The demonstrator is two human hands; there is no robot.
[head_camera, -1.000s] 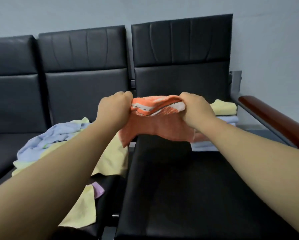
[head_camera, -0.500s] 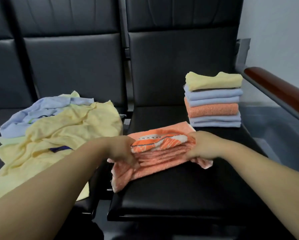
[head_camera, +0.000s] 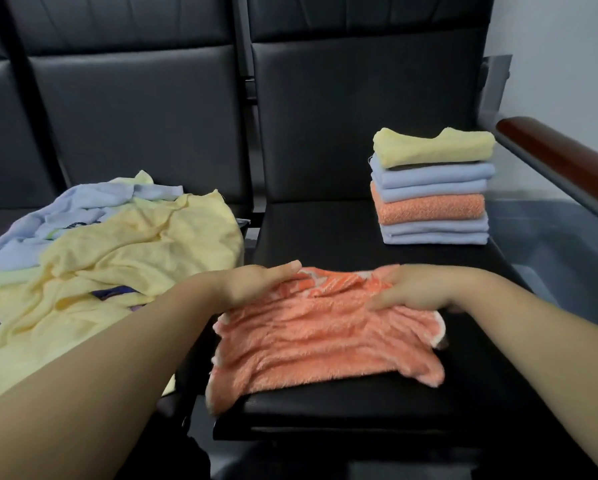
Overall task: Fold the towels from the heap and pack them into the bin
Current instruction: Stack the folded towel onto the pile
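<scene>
An orange towel lies spread and wrinkled on the front of the right black seat, its left corner hanging over the seat edge. My left hand rests flat on the towel's far left part. My right hand presses on its far right part, fingers bent onto the cloth. A heap of unfolded yellow and pale blue towels covers the seat to the left. A stack of several folded towels, yellow on top, stands at the back right of the same seat as the orange towel. No bin is in view.
Black padded seat backs rise behind both seats. A wooden armrest on a metal bar runs along the right side, close to the folded stack. The floor shows grey beyond it.
The orange towel, held up in the air a second ago, has come down onto the seat and now lies spread out. Both hands have shifted from gripping its edge to pressing on it.
</scene>
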